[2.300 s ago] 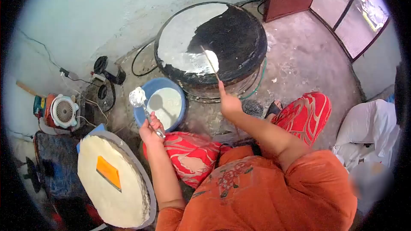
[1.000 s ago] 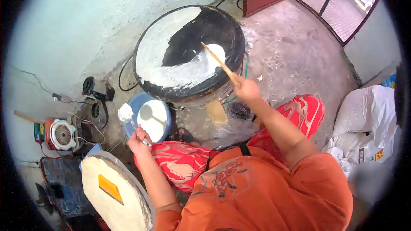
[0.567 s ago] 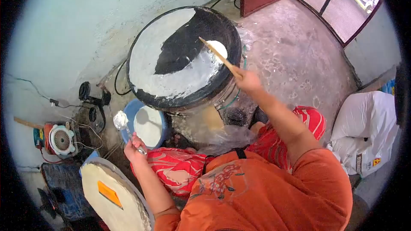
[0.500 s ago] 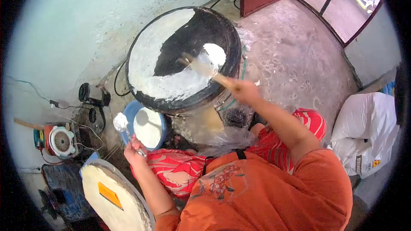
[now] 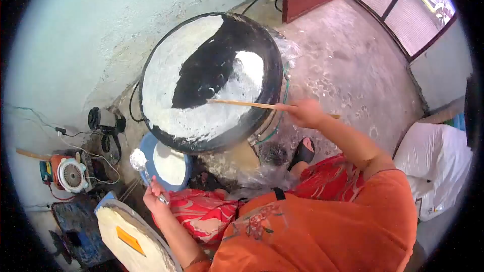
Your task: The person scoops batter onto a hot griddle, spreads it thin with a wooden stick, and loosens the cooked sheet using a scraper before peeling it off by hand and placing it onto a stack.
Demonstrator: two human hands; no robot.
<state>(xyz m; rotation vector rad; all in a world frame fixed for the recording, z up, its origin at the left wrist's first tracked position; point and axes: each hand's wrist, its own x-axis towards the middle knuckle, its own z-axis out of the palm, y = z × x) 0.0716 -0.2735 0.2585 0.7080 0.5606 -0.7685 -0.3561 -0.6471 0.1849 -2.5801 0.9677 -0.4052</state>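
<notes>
White batter (image 5: 164, 111) is spread on the black griddle (image 5: 201, 73) from twelve o'clock back through nine and six, with a thick patch lying at two; a wooden stick (image 5: 242, 103) is gripped in the closed fingers of the right hand (image 5: 305, 113), between three and four o'clock, its tip held at the batter's inner edge; a batter-laden ladle (image 5: 145, 171) is clasped by the left hand (image 5: 158, 197) at seven o'clock, just beside the blue basin (image 5: 150, 144).
</notes>
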